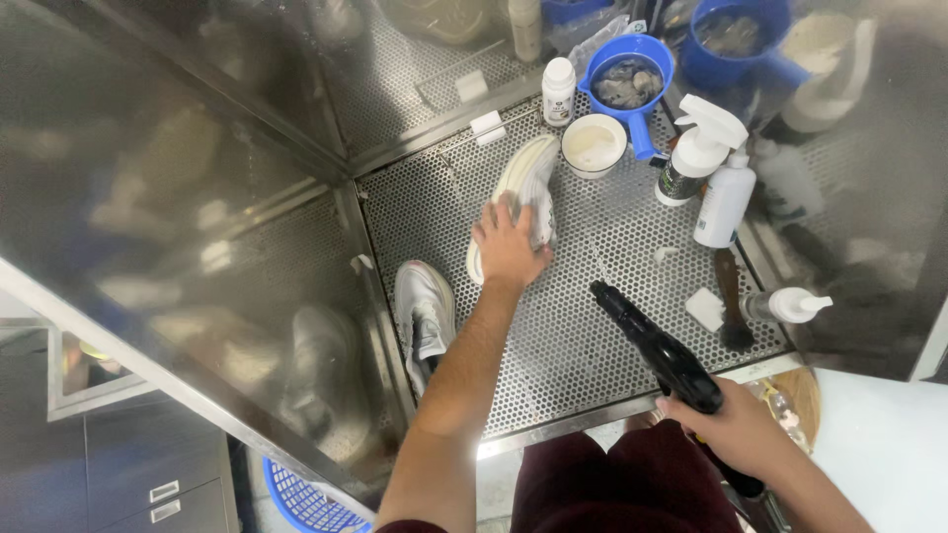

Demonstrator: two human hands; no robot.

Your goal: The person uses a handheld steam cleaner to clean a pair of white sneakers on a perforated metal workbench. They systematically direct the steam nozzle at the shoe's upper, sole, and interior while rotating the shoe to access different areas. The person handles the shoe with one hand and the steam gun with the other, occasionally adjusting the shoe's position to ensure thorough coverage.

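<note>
My left hand (509, 242) rests on a white sneaker (528, 178) that lies on its side, sole outward, on the perforated metal tray (583, 326). A second white sneaker (425, 311) stands against the tray's left wall. My right hand (736, 429) grips the handle of a black spray gun (657, 350) whose nozzle points up and left toward the first sneaker, a short way from it.
At the back stand a white bowl (593, 145), a small white bottle (559, 91), a blue scoop (629, 84), a blue bucket (736, 39), a spray bottle (696, 153) and a pump bottle (724, 202). A brush (731, 296) and sponge (704, 308) lie right. A blue basket (301, 498) sits below.
</note>
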